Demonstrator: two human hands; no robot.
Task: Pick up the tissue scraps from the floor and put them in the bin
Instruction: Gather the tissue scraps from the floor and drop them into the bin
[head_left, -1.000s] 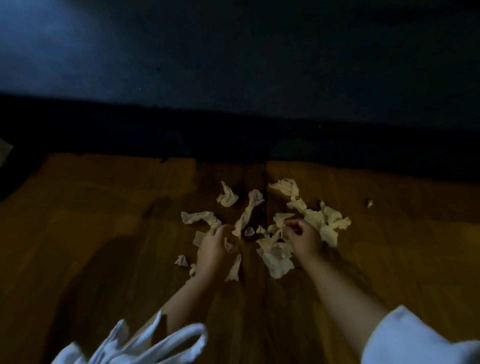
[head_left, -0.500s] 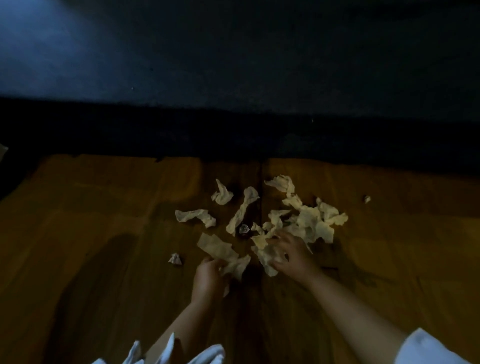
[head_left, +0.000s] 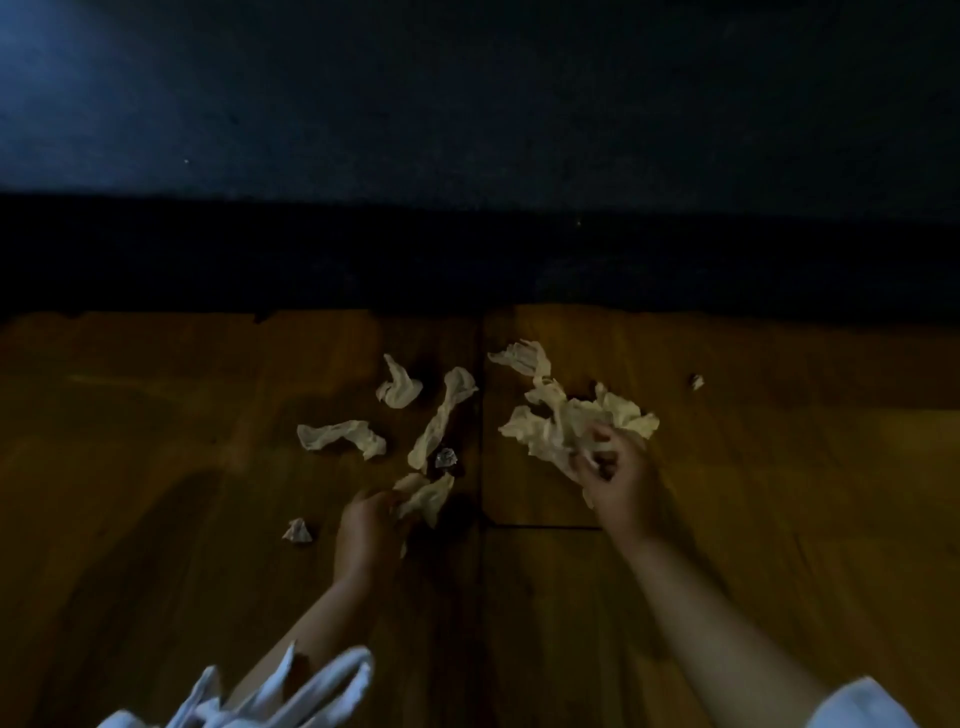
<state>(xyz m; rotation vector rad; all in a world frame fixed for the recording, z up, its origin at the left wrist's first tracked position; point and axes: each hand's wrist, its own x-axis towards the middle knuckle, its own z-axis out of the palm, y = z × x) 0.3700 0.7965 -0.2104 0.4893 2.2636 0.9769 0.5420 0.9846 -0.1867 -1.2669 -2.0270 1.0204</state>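
On the brown wooden plank floor (head_left: 156, 467), near its far edge, my right hand (head_left: 618, 480) clutches the big crumpled bunch of cream tissue scraps (head_left: 561, 426). My left hand (head_left: 366, 530), apart from it, grips a smaller cream tissue wad (head_left: 426, 499). Between them a long twisted tissue strip (head_left: 441, 415) lies loose, running near-left to far-right, and a tiny crumpled bit (head_left: 297, 531) sits left of my left hand.

tissue scraps (head_left: 566, 415): cream, pale yellowish, plain, mid frame. small scrap (head_left: 445, 458) centre: greyish-white. floor (head_left: 156, 415): warm orange-brown wood, faint grain, thin dark seams; darker shadow patches lower left. band (head_left: 467, 260) across upper-middle frame: near black. surface (head_left: 467, 104) above: dark navy, lighter blue glow upper left. sleeve (head_left: 862, 706) lower right: white. fabric (head_left: 291, 696) lower left: white, plain.
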